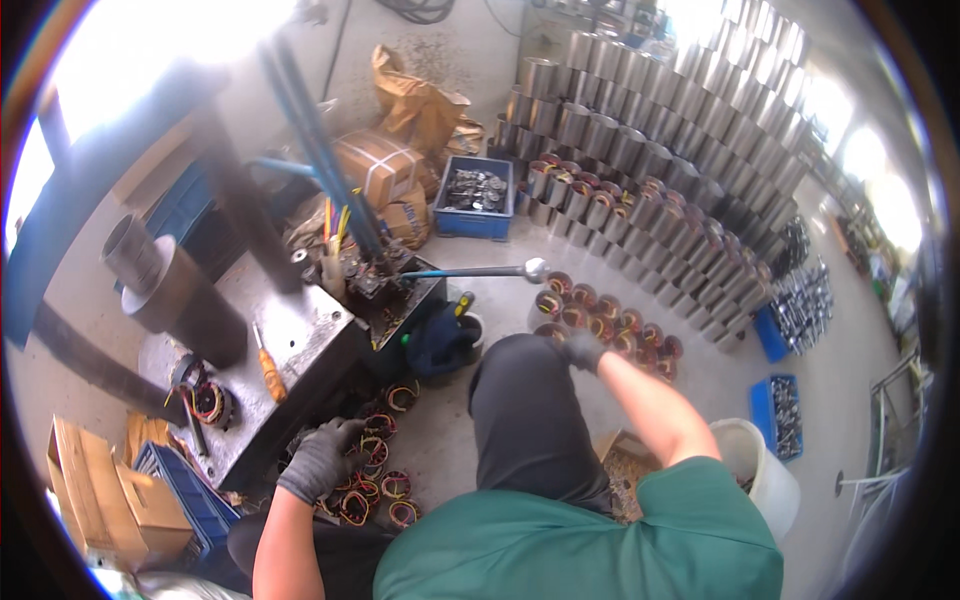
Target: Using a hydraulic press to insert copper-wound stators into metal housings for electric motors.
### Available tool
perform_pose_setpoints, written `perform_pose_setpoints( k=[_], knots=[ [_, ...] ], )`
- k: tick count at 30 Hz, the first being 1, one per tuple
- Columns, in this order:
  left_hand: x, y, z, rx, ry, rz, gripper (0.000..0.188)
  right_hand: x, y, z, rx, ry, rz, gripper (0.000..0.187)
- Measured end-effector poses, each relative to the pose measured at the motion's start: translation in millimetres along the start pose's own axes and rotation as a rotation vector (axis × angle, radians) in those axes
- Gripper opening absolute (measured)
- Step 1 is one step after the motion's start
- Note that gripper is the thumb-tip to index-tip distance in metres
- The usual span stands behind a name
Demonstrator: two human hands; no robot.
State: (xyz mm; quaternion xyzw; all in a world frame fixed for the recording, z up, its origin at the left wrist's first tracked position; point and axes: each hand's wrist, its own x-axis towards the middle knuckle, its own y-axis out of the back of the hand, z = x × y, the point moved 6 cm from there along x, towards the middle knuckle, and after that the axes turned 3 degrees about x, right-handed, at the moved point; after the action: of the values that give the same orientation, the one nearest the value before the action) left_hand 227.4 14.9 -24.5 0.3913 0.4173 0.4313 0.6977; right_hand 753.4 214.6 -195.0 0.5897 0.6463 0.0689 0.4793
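Grey floor [450, 430], stacked steel cylinders [645, 140], workbench [300, 335]; gloved hands [325, 460] [581, 350] by wound coils [396, 484], cannot tell if pinching.

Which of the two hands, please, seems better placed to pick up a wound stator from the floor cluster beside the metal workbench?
Probably the left: the gloved left hand is at that cluster of wound stators, while the gloved right hand is across by the bent knee, away from it.
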Motion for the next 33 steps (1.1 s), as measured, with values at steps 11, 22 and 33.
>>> perform_pose_setpoints(
  k=[11,22,33],
  knots=[
    [-13.5,-76.8,-21.7,0.066,0.156,-0.323,0.06,38.4,-69.6,279.2,1.299,-0.593,0.395,0.027],
    [-11.5,-74.3,-15.2,0.051,0.172,-0.253,0.066,-24.6,62.3,342.7,1.45,-0.377,0.919,0.019],
    [-17.5,-93.8,-55.2,-0.101,0.296,-0.274,0.064,81.4,175.7,378.1,0.993,-0.574,1.05,0.04]
  ],
)
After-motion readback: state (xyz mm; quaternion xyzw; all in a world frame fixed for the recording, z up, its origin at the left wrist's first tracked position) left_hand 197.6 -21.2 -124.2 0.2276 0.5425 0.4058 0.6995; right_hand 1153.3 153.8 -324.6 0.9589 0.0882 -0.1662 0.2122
